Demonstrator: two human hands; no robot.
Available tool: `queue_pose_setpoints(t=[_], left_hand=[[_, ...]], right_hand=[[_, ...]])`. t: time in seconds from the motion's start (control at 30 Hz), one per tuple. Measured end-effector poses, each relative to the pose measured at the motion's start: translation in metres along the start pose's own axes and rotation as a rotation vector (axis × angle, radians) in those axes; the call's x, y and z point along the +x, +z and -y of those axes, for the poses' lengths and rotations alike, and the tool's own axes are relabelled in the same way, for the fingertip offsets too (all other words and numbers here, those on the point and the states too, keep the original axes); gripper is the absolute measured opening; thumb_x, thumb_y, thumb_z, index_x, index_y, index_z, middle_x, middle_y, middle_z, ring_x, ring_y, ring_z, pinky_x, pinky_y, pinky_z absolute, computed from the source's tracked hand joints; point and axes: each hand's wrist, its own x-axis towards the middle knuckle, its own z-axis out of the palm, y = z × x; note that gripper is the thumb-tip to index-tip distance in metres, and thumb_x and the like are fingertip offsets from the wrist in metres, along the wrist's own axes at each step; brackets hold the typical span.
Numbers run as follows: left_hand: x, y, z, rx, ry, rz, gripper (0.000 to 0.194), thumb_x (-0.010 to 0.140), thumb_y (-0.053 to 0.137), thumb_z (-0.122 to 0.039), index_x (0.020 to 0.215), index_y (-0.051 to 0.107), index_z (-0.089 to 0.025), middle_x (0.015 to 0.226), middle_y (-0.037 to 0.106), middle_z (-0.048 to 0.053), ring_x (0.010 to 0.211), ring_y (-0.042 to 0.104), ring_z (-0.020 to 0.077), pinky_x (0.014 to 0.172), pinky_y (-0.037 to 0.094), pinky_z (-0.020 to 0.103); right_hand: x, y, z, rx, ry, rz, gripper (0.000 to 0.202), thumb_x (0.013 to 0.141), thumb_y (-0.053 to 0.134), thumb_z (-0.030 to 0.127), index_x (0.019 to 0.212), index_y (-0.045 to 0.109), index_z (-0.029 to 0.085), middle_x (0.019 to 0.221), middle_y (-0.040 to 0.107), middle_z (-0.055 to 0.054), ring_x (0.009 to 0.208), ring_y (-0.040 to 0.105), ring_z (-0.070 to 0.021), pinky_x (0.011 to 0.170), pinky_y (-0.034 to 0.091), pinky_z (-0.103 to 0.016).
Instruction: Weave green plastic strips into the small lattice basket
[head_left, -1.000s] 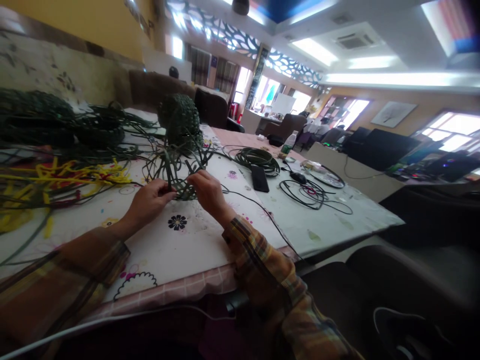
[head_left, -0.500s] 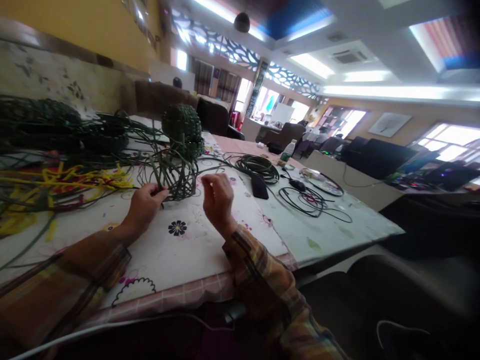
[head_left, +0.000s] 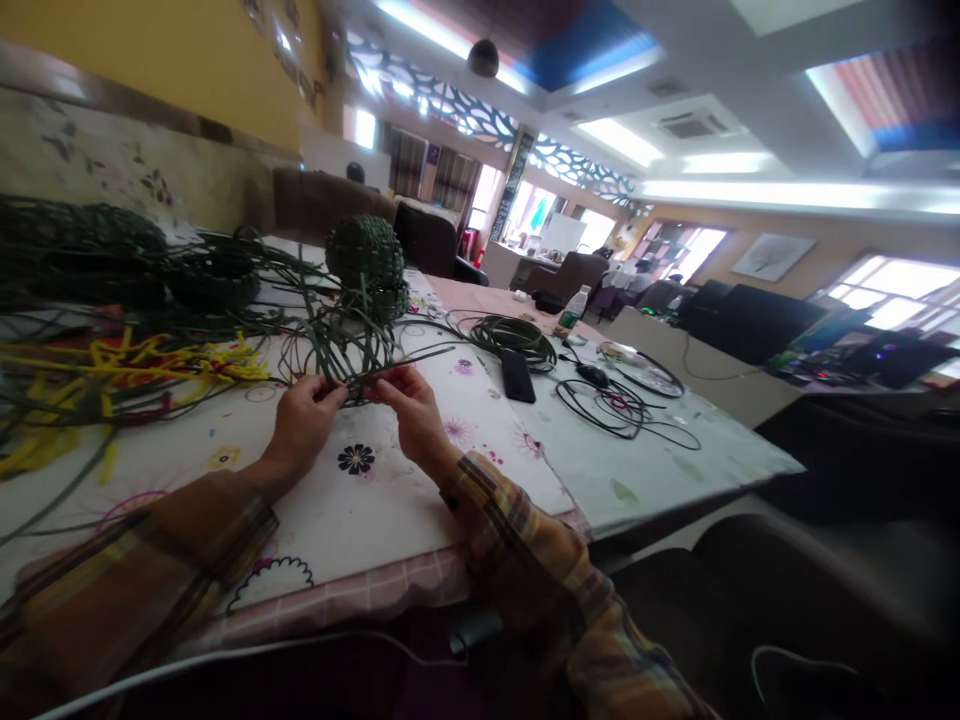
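Note:
A dark green woven piece (head_left: 365,255) with a rounded, close-woven top stands on the cloth-covered table. Loose green strips (head_left: 341,340) loop out from its near, open-woven end. My left hand (head_left: 304,415) pinches strips at the lower near edge of this weave. On the right side, my right hand (head_left: 409,405) has thumb and fingers closed on a green strip, whose free end sticks out to the right. Both hands are close together at the near edge, and the fingertips partly hide the exact crossing of the strips.
Yellow strips (head_left: 180,362) and more dark woven pieces (head_left: 82,245) lie to the left. On the right are a coil of green strip (head_left: 517,342), a phone (head_left: 518,375), a bottle (head_left: 574,310) and thin dark loops (head_left: 607,405). A white cable (head_left: 247,650) crosses below the table edge.
My right hand has moved left and in to the weave, where its fingers now grip a strip. My left hand has shifted slightly right along the near edge.

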Motion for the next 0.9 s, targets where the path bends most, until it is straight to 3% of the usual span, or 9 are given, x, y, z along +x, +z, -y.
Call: queue_pose_setpoints(t=[0.17,0.33,0.47,0.77,0.9], left_hand=[[0.0,0.0,-0.005,-0.113,-0.074,-0.048,0.028,0.07,0.067,-0.046,0.079,0.063,-0.021,0.07,0.061,0.0,0.067,0.055,0.0182,0.061,0.045,0.029],[-0.001,0.004,-0.013,-0.123,-0.079,0.042,0.036,0.067,0.068,-0.052,0.081,0.065,-0.019,0.076,0.064,0.002,0.07,0.059,0.019,0.06,0.054,0.029],[0.0,0.003,-0.012,-0.069,-0.071,0.074,0.031,0.068,0.069,-0.05,0.068,0.059,-0.021,0.067,0.058,0.0,0.067,0.061,0.02,0.063,0.059,0.032],[0.009,-0.002,-0.013,-0.033,-0.054,-0.052,0.021,0.082,0.064,-0.039,0.088,0.061,-0.019,0.085,0.065,0.004,0.079,0.069,0.0245,0.07,0.058,0.036],[0.013,-0.006,-0.014,0.04,-0.006,-0.074,0.019,0.084,0.062,-0.037,0.09,0.059,-0.019,0.084,0.063,0.004,0.079,0.066,0.0245,0.072,0.055,0.036]], right_hand=[[-0.004,0.004,0.002,0.042,0.012,0.051,0.02,0.081,0.081,0.03,0.087,0.063,0.022,0.08,0.077,0.001,0.082,0.071,-0.0145,0.094,0.056,-0.033],[-0.005,0.002,0.011,0.135,0.023,0.084,0.025,0.081,0.084,0.041,0.084,0.071,0.021,0.082,0.076,0.0,0.081,0.071,-0.0143,0.092,0.058,-0.033],[-0.002,-0.001,0.021,0.152,-0.053,0.13,0.035,0.078,0.086,0.054,0.075,0.074,0.02,0.074,0.072,-0.001,0.073,0.066,-0.0146,0.089,0.06,-0.035],[0.006,-0.002,0.049,0.208,-0.096,-0.065,0.054,0.095,0.064,0.067,0.066,0.068,0.021,0.072,0.071,-0.004,0.073,0.065,-0.0169,0.084,0.06,-0.037],[0.003,-0.002,0.054,0.234,-0.077,-0.054,0.044,0.098,0.061,0.062,0.084,0.072,0.023,0.09,0.08,-0.005,0.062,0.054,-0.013,0.069,0.055,-0.032]])
